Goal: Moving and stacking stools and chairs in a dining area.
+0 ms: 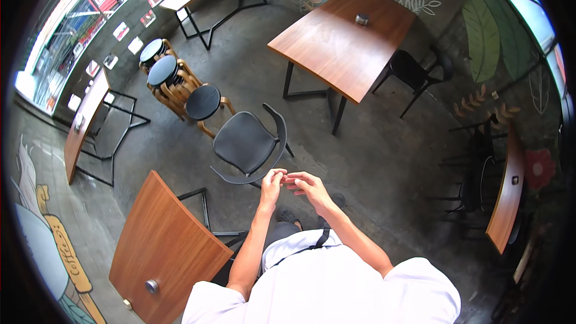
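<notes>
In front of my body, above the floor, my left hand (272,186) and my right hand (309,186) are held up close together. Their fingertips meet or nearly meet. The left fingers bend loosely toward the right hand, while the right fingers reach out toward the left. No object shows in either hand. Just beyond them stands a dark grey armchair (244,142) with a curved back rail; the hands overlap its near edge in the picture but are not seen to grip it.
A wooden table (174,246) with a round metal tin (152,286) stands at near left. Stacked round stools (163,72) and a low stool (203,102) are beyond the armchair. A large wooden table (342,39) and black chair (413,72) stand far ahead; another table (507,198) is right.
</notes>
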A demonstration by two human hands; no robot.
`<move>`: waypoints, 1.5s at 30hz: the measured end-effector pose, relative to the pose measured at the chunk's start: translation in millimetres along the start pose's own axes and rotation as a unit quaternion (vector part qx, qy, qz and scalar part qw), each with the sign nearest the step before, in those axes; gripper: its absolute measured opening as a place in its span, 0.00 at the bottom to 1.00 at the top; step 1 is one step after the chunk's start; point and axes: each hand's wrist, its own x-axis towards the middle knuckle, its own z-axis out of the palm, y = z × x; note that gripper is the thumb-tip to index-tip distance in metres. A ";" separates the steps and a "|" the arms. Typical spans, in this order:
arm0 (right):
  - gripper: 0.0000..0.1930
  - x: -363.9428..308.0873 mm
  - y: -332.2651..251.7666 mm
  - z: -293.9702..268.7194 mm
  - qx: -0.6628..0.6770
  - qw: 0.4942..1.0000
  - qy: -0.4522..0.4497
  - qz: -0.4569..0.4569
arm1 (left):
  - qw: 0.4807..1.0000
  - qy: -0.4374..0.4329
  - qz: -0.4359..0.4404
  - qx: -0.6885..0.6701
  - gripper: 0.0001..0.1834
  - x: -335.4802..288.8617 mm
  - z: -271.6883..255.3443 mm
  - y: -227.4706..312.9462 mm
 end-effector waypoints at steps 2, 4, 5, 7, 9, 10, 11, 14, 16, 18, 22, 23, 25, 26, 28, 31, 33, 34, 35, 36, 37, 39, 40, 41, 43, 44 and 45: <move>0.15 -15.4 -17.5 -22.0 0.006 1.000 0.001 -0.021 | 1.000 -0.019 0.009 0.000 0.11 -8.7 18.5 9.4; 0.15 -30.9 -36.7 -46.2 0.008 0.999 0.017 -0.037 | 0.999 -0.016 0.007 -0.028 0.10 -26.7 42.9 28.8; 0.15 -39.3 -45.5 -59.2 0.029 0.998 0.027 -0.043 | 0.999 -0.016 0.004 -0.041 0.10 -33.8 54.6 31.5; 0.15 -57.5 -62.3 -94.4 0.028 0.996 0.046 -0.070 | 1.000 -0.016 0.008 -0.018 0.09 -44.8 84.1 34.9; 0.16 -79.4 -80.7 -131.6 0.033 0.992 0.064 -0.104 | 1.000 0.001 0.009 -0.014 0.08 -51.1 116.7 31.7; 0.16 -93.0 -90.4 -151.1 0.037 0.991 0.071 -0.109 | 1.000 -0.007 0.010 -0.010 0.08 -53.1 134.3 26.1; 0.15 -107.5 -99.8 -170.9 0.033 0.988 0.084 -0.124 | 1.000 -0.006 0.015 -0.017 0.07 -54.3 152.1 19.7; 0.14 -150.4 -122.7 -232.4 0.041 0.976 0.130 -0.170 | 1.000 -0.013 0.027 -0.007 0.05 -57.6 223.1 20.3; 0.13 -177.2 -132.5 -268.3 0.054 0.966 0.171 -0.186 | 0.993 -0.074 0.058 -0.067 0.06 -58.3 266.9 22.8; 0.13 -202.8 -144.4 -297.1 0.059 0.954 0.215 -0.202 | 0.991 -0.112 0.060 -0.045 0.07 -60.7 315.3 31.3; 0.12 -246.1 -149.1 -347.8 0.103 0.922 0.282 -0.244 | 0.978 -0.200 0.046 -0.040 0.06 -68.2 404.8 48.2; 0.12 -254.4 -149.6 -358.8 0.112 0.912 0.304 -0.253 | 0.972 -0.227 0.041 -0.050 0.06 -68.0 426.1 51.3; 0.11 -267.9 -149.3 -378.0 0.130 0.895 0.335 -0.265 | 0.962 -0.269 0.034 -0.043 0.06 -68.1 463.5 59.2; 0.11 -273.7 -148.9 -386.1 0.140 0.884 0.350 -0.275 | 0.954 -0.294 0.034 -0.046 0.05 -68.0 480.7 61.3; 0.11 -283.0 -149.7 -402.1 0.153 0.865 0.388 -0.277 | 0.941 -0.333 0.021 -0.049 0.06 -63.8 515.7 62.6; 0.11 -291.3 -151.8 -429.4 0.178 0.839 0.434 -0.277 | 0.925 -0.372 -0.002 -0.079 0.09 -53.5 567.2 60.9; 0.10 -292.0 -153.7 -454.4 0.183 0.822 0.459 -0.284 | 0.912 -0.403 -0.017 -0.080 0.09 -41.1 600.5 58.3; 0.10 -291.8 -156.3 -467.3 0.186 0.814 0.468 -0.290 | 0.904 -0.419 -0.023 -0.084 0.09 -34.1 617.7 58.4; 0.10 -290.7 -161.6 -478.9 0.184 0.808 0.479 -0.289 | 0.897 -0.435 -0.022 -0.082 0.12 -27.6 634.1 60.3; 0.10 -288.5 -169.7 -492.4 0.182 0.802 0.490 -0.291 | 0.892 -0.444 -0.028 -0.086 0.12 -18.0 650.4 62.2; 0.10 -285.2 -178.9 -506.2 0.179 0.796 0.498 -0.292 | 0.880 -0.460 -0.048 -0.104 0.13 -6.2 665.4 64.8; 0.10 -276.1 -198.6 -535.7 0.169 0.791 0.510 -0.294 | 0.873 -0.473 -0.054 -0.107 0.15 12.3 698.6 76.2; 0.10 -270.4 -209.5 -550.3 0.163 0.790 0.512 -0.296 | 0.878 -0.463 -0.048 -0.114 0.17 19.8 716.7 86.6; 0.10 -263.9 -220.7 -564.6 0.156 0.790 0.515 -0.294 | 0.876 -0.467 -0.037 -0.112 0.19 29.7 732.6 96.6; 0.10 -249.4 -245.7 -595.2 0.139 0.795 0.514 -0.289 | 0.879 -0.462 -0.021 -0.112 0.23 54.4 764.4 114.4; 0.10 -241.7 -258.1 -610.4 0.129 0.800 0.510 -0.288 | 0.882 -0.456 -0.021 -0.115 0.24 68.4 781.2 124.4; 0.10 -233.9 -269.0 -624.0 0.122 0.806 0.505 -0.283 | 0.885 -0.450 -0.025 -0.117 0.25 81.8 795.1 133.0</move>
